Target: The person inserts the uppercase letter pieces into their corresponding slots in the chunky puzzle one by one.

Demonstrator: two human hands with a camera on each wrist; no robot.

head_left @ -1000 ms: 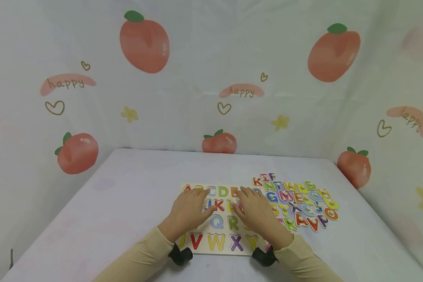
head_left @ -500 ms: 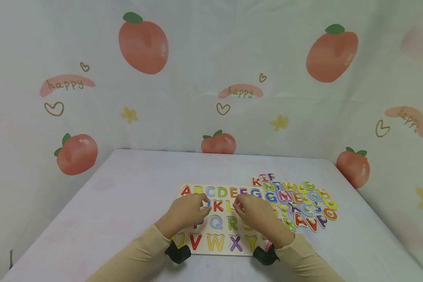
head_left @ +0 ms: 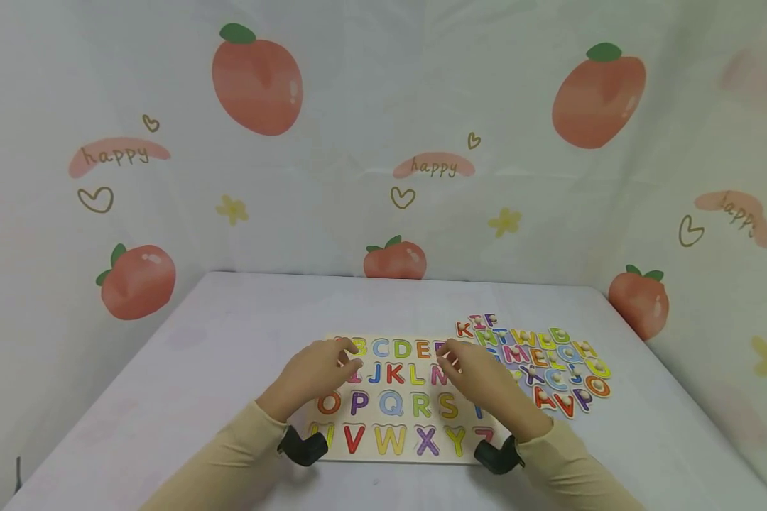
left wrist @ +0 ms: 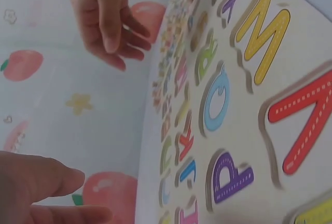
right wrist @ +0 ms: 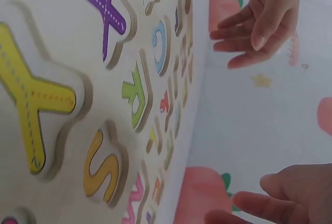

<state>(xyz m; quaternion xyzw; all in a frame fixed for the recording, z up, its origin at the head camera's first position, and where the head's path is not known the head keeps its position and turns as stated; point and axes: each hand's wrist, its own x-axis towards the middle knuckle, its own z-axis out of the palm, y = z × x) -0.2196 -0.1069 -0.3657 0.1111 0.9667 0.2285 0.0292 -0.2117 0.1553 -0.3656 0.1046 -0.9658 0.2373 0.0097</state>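
A wooden alphabet puzzle board (head_left: 412, 441) with rows of coloured letter recesses lies on the white table. Over its left side my left hand (head_left: 313, 370) hovers, fingers loosely bent and nothing held. My right hand (head_left: 486, 383) hovers over the right side, also bare of anything. In the left wrist view, the left hand (left wrist: 41, 190) and, farther off, the right hand (left wrist: 110, 19) both appear above the board. The right wrist view has the right hand (right wrist: 293, 193) low and the left hand (right wrist: 270, 19) high. My hands and forearms cover some outer letters.
Loose letter pieces with small knobs, among them a red V (head_left: 565, 405) and an orange O (head_left: 597, 386), lie right of the board, some partly behind my right hand. A fruit-printed cloth (head_left: 332, 206) hangs behind the table. Black devices (head_left: 303, 446) sit on both wrists.
My hands have drawn apart, the left going left and the right going right. Fingers that were spread flat over the board are now more bent. More middle letters show.
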